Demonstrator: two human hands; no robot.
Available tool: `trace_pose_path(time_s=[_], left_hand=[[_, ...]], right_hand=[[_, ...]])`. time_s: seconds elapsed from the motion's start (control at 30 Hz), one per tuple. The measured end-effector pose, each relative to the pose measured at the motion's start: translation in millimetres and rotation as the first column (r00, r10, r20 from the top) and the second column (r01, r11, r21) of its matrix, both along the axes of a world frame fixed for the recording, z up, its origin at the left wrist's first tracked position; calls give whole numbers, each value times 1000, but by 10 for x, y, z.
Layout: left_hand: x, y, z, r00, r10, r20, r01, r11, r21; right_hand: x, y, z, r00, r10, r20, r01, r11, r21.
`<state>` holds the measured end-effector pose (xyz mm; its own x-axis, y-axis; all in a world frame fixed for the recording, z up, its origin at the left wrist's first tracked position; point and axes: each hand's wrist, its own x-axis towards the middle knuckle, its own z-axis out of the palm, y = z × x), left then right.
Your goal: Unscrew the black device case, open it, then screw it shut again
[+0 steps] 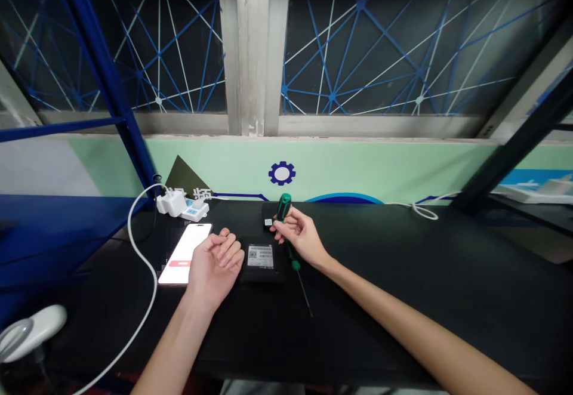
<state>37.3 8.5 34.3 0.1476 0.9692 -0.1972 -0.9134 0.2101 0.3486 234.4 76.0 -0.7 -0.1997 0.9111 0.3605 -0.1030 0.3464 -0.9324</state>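
My right hand [301, 235] grips a green-and-black screwdriver [284, 205] with its handle pointing up; the fingers hide its lower end. Below that hand a second green-handled screwdriver [303, 284] lies on the black table, its thin shaft angled toward me. Just left of it rests a flat black device [262, 274] bearing a white printed label. My left hand [217, 267] is turned palm up beside the device, fingers curled in; what it holds, if anything, is too small to see. Behind the device sits a small black box [268, 219] with a white sticker, partly covered by my right hand.
A phone [183, 252] with a lit screen lies left of my left hand. Behind it are a white power strip and plug [172, 203], whose white cable [143, 317] loops along the left side. A white rounded object [47, 323] stands at the left edge.
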Motion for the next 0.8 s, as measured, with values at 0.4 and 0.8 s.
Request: trace_pose_path(time_s=[0.4, 0.8], left_hand=[[-3, 3, -5, 1000, -1, -9, 1, 1000, 14], [11, -4, 15, 1000, 18, -14, -18, 1000, -20]], right_hand=[[61, -20, 99, 992, -124, -32, 126, 990, 62], [494, 159, 303, 857, -168, 488, 202, 979, -17]])
